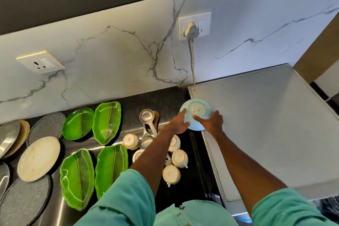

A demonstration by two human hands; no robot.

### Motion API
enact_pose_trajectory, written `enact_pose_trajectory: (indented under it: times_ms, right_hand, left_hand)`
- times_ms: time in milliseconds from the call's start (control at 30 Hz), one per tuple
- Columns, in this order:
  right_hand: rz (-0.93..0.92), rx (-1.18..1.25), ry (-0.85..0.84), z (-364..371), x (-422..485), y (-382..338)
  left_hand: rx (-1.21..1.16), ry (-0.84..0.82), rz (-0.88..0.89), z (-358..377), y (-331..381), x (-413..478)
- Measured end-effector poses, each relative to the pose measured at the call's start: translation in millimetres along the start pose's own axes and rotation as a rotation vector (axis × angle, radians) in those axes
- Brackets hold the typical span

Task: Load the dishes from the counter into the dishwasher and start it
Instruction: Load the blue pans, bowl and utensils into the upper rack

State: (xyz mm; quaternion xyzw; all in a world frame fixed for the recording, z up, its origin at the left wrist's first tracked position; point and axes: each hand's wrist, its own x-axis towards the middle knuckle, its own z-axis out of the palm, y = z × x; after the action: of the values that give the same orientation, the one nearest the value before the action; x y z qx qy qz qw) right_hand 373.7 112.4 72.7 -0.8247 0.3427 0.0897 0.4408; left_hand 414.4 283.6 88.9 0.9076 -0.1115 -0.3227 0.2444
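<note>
You gripped the upturned pale blue bowl (199,110) with your left hand (178,122) and right hand (213,121), fingers (184,112) clasping its rim, where the dark tabletop (165,100) met the grey appliance top (266,115).

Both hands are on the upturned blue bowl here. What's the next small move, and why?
Probably lift the blue bowl clear and bring it toward the body and down, to the dishwasher's front. The left hand and right hand grip its rim at the edge of the grey appliance top, so the grasp looks done; the racks are not in view.
</note>
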Motion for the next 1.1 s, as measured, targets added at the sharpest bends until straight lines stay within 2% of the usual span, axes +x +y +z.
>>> enact_pose_trajectory:
  times_ms: [67,167,300,467,567,633,700,767,933,1100]
  right_hand:
    - [0.067,0.038,-0.031,-2.7,8.1,-0.2]
    - [0.146,0.223,-0.088,-6.8,20.6,6.2]
    - [0.153,0.423,-0.194,5.0,40.2,22.7]
    - [0.095,0.619,-0.129,5.5,-4.7,-20.0]
    - [-0.004,0.605,0.008,11.4,-24.4,-42.0]
    - [-0.055,0.634,0.026,12.2,-36.3,-50.3]
    - [-0.076,0.672,0.033,13.0,-48.7,-55.0]
    - [-0.096,0.664,0.049,15.0,-59.8,-55.0]
    - [-0.113,0.63,0.104,19.5,-85.0,-43.6]
    - [-0.096,0.575,0.16,16.9,-99.5,-30.0]
  left_hand:
    - [-0.077,0.035,-0.015,-0.3,-1.3,1.4]
    - [-0.158,0.066,-0.035,-4.0,-6.8,-3.4]
    - [-0.198,0.061,-0.074,-10.9,-12.6,-14.2]
    - [-0.223,0.097,-0.098,-23.3,-22.4,-29.8]
    - [-0.23,0.293,-0.107,-43.5,-26.0,-58.6]
    - [-0.243,0.473,-0.149,-54.6,-32.7,-76.5]
    - [-0.174,0.612,-0.271,-63.1,-41.9,-90.5]
    - [-0.103,0.661,-0.401,-70.2,-53.0,-95.3]
    - [0.129,0.457,-0.547,-73.8,-77.4,-77.9]
    - [0.17,0.337,-0.583,-68.5,-86.4,-62.4]
